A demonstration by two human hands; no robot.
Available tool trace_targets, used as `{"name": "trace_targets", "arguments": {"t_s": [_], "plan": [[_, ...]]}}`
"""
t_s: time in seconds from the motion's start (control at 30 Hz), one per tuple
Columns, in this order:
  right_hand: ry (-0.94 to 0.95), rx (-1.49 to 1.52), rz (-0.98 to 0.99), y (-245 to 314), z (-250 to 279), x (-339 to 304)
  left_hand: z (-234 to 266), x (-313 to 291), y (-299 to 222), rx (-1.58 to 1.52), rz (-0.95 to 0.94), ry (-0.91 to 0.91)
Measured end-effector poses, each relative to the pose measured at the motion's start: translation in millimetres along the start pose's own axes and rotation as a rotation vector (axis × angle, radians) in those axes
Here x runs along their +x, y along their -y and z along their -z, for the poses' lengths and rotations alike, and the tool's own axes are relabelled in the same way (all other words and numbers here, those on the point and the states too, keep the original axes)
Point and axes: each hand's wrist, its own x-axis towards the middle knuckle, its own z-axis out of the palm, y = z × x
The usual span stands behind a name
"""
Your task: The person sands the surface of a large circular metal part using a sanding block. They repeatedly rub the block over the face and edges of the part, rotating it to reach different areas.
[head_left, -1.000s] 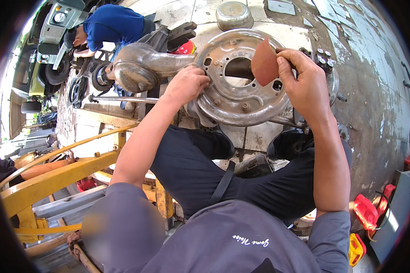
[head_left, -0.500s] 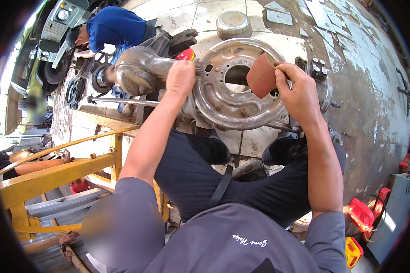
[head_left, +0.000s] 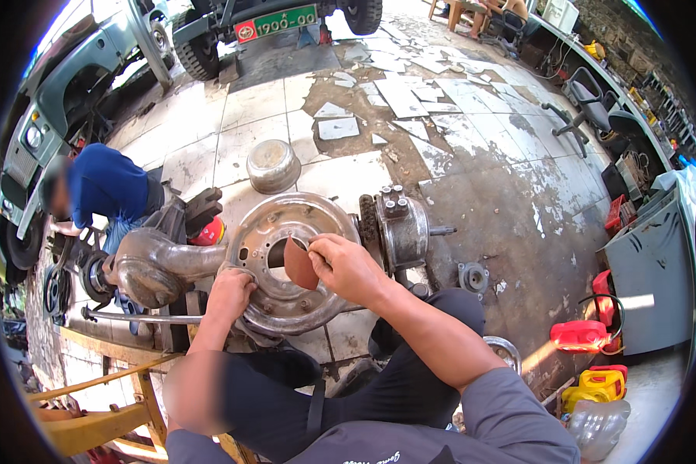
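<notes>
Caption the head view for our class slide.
Right hand holds a reddish sheet over a metal disc, left hand at its edge.

Workshop floor with broken tiles.
A co-worker in blue bends at left, near a car; a metal pot stands on the floor; a vehicle bears a green plate; at right, a chair, a grey cabinet, a red can and a yellow jug.

The reddish-brown sheet hides part of the metal disc behind it.
</notes>
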Motion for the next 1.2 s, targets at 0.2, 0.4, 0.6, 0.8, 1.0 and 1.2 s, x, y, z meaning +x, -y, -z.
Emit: {"name": "trace_targets", "arguments": {"t_s": [0.2,0.4,0.6,0.8,1.0,1.2], "plan": [[0.065,-0.004,-0.025,0.7,-8.1,-4.0,-4.0,3.2,-1.1,0.163,0.055,-0.069],[0.048,-0.025,-0.020,-5.7,-11.3,-8.8,-3.3,16.3,-0.9,0.304,0.171,0.030],[0.035,-0.023,-0.032,1.8,-3.6,-3.6,-2.8,34.9,0.0,0.449,0.280,0.141],[0.029,-0.004,-0.061,10.1,13.4,-0.4,5.0,20.9,-6.6,0.093,0.133,0.028],[0.046,0.000,-0.023,9.4,15.3,5.6,13.5,14.4,10.1,0.026,-0.040,0.161],[0.058,-0.043,-0.016,-2.2,6.4,3.4,29.9,36.5,-11.5,0.465,0.111,0.615]]}}
